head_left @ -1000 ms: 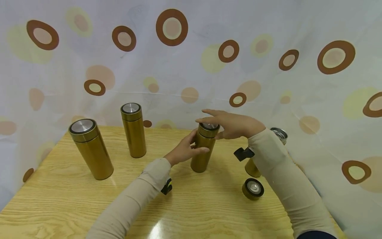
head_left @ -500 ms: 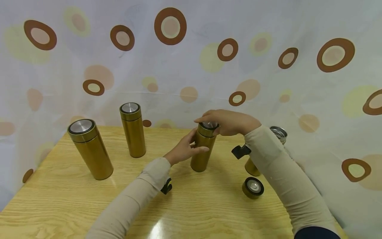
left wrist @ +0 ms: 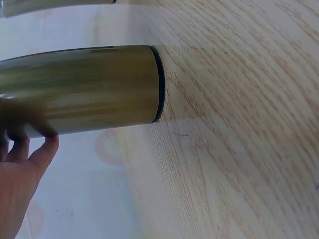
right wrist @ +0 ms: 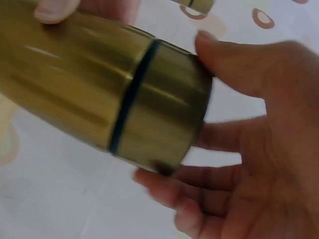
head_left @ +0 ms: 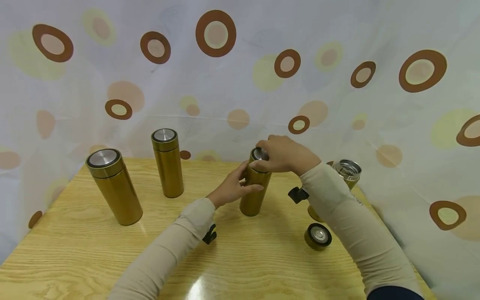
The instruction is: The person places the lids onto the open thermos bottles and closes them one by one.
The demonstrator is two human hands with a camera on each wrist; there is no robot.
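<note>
A gold thermos flask [head_left: 253, 200] stands upright on the wooden table, in the middle of the head view. My left hand [head_left: 233, 188] grips its body from the left, thumb across the front. Over its top, my right hand [head_left: 288, 154] holds the silver-topped screw lid [head_left: 260, 153], with thumb and fingers spread round the rim. The right wrist view shows those fingers curled about the gold lid [right wrist: 167, 102], a dark seam line dividing it from the body. In the left wrist view, fingertips [left wrist: 47, 149] touch the flask's wall.
Two lidded gold flasks, a wide one [head_left: 116, 191] and a slimmer one [head_left: 168, 171], stand at the left. Behind my right forearm is an uncapped flask [head_left: 348, 170]. A loose lid [head_left: 318, 236] lies near it. A patterned cloth [head_left: 240, 83] hangs behind the table [head_left: 240, 258].
My right hand has gone from reaching over the lid with straight fingers to holding its rim, its wrist shifting slightly left. My left hand and the flask have stayed put.
</note>
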